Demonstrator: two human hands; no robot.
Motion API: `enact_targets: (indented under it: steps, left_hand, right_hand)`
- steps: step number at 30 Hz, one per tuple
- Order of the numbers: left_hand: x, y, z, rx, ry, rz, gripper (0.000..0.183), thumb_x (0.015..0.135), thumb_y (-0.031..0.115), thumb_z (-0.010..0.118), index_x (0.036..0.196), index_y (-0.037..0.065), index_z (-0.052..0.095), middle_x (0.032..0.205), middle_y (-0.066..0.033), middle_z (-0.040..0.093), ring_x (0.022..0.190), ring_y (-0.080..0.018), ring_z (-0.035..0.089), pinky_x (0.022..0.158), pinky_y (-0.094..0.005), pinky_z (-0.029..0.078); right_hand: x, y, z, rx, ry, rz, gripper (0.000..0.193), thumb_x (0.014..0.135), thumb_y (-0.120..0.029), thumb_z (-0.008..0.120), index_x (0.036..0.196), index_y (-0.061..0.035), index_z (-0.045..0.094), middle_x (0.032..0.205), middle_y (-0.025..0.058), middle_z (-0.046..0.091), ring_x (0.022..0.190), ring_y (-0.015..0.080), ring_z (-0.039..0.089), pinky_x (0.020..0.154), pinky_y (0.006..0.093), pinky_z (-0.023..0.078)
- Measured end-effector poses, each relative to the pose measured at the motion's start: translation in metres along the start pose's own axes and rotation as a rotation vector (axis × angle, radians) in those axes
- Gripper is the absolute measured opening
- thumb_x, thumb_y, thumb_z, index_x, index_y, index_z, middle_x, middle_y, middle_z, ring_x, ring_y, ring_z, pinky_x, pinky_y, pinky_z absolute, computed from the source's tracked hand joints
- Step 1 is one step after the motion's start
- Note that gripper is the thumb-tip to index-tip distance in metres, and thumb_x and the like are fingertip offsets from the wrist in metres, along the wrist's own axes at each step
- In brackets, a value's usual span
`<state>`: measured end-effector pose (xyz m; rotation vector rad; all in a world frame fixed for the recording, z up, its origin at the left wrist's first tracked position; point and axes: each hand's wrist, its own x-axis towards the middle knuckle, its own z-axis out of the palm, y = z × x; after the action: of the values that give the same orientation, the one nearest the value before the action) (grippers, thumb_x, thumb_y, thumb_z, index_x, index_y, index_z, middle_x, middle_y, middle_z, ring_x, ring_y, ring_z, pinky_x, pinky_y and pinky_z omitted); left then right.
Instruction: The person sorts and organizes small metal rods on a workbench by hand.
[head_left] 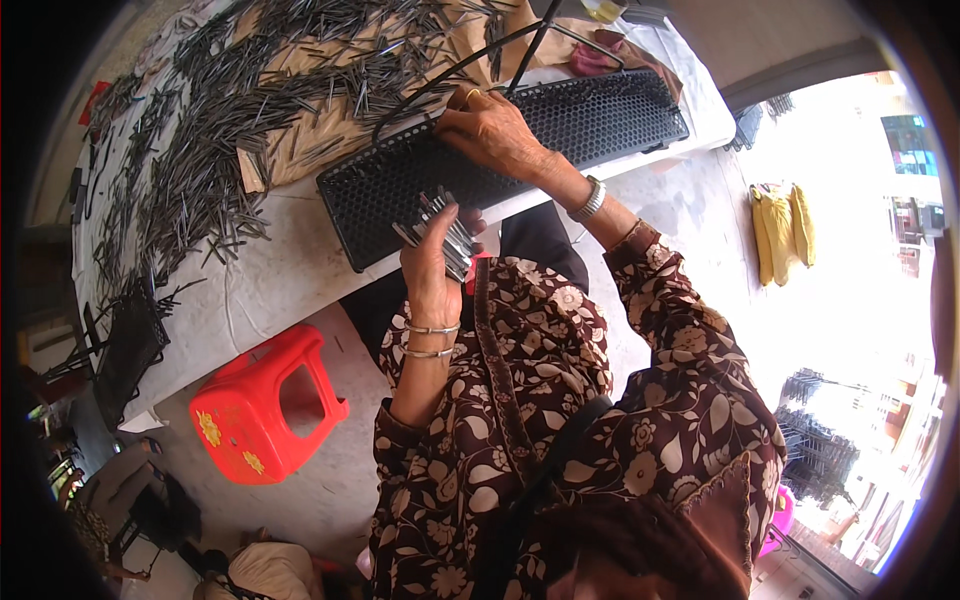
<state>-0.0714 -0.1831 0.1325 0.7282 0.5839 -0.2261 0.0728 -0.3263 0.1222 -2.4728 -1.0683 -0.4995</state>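
A bunch of thin silvery-grey metal sticks (pixel 458 246) is held in my left hand (pixel 432 265), the fingers wrapped round it. The sticks fan out beyond the thumb, just in front of a long black perforated metal panel (pixel 590 115). My right hand (pixel 492 135) is over the middle of that panel, at its far side. Its fingers are bent and pressed together; whatever is between them is hidden. A thin black bar frame (pixel 455 72) rises from behind the panel, beside my right fingers.
Heaps of loose metal sticks (pixel 215 130) cover brown paper (pixel 300 140) on the white-covered table (pixel 265 290). A maroon cloth (pixel 610 55) lies behind the panel. Below the table edge stands a red plastic stool (pixel 270 405). Yellow cloth (pixel 780 232) is farther right. Another person (pixel 275 572) is at lower left.
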Motion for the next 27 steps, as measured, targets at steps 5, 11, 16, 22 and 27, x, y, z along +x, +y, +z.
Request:
enact_targets:
  steps: [5, 11, 16, 22, 27]
  left_hand:
    - [-0.002, 0.001, 0.000, -0.009, -0.002, 0.035, 0.023, 0.084, 0.013, 0.070, 0.103, 0.003, 0.062, 0.085, -0.0105, 0.070, 0.069, -0.0188, 0.070, 0.048, -0.0251, 0.051]
    - [0.000, -0.006, -0.002, 0.009, -0.038, 0.066, 0.022, 0.084, 0.011, 0.069, 0.103, 0.002, 0.062, 0.085, -0.0106, 0.070, 0.070, -0.0193, 0.070, 0.052, -0.0270, 0.054]
    - [0.001, -0.010, -0.003, -0.035, -0.039, 0.084, 0.023, 0.084, 0.012, 0.069, 0.103, 0.001, 0.063, 0.088, -0.0090, 0.069, 0.068, -0.0192, 0.070, 0.050, -0.0272, 0.054]
    - [-0.003, -0.006, 0.002, -0.002, -0.052, 0.085, 0.021, 0.088, 0.010, 0.065, 0.106, -0.001, 0.063, 0.094, -0.0097, 0.069, 0.080, -0.0209, 0.070, 0.063, -0.0300, 0.058]
    - [-0.003, -0.006, 0.005, 0.116, -0.014, 0.133, 0.026, 0.084, 0.012, 0.070, 0.106, 0.000, 0.064, 0.095, -0.0088, 0.069, 0.076, -0.0175, 0.069, 0.060, -0.0280, 0.056]
  right_hand:
    - [-0.004, -0.036, -0.034, 0.357, -0.151, 0.247, 0.024, 0.086, -0.024, 0.069, 0.102, -0.0053, 0.069, 0.096, 0.0089, 0.064, 0.087, 0.0233, 0.063, 0.075, 0.0356, 0.051]
    - [-0.017, -0.050, -0.046, 0.766, -0.443, 0.419, 0.020, 0.091, -0.017, 0.063, 0.096, 0.0016, 0.066, 0.082, 0.0068, 0.065, 0.074, 0.0124, 0.059, 0.065, 0.0293, 0.048]
    - [-0.026, -0.049, -0.044, 0.876, -0.480, 0.458, 0.021, 0.091, -0.018, 0.062, 0.097, 0.0019, 0.066, 0.080, 0.0062, 0.064, 0.072, 0.0108, 0.056, 0.063, 0.0292, 0.047]
    - [-0.027, -0.050, -0.048, 0.911, -0.379, 0.487, 0.020, 0.090, -0.016, 0.061, 0.093, 0.0034, 0.066, 0.074, 0.0080, 0.067, 0.069, 0.0124, 0.063, 0.063, 0.0279, 0.051]
    - [-0.024, -0.048, -0.053, 0.950, -0.367, 0.575, 0.020, 0.091, -0.015, 0.060, 0.094, 0.0046, 0.065, 0.075, 0.0090, 0.067, 0.070, 0.0130, 0.066, 0.062, 0.0270, 0.053]
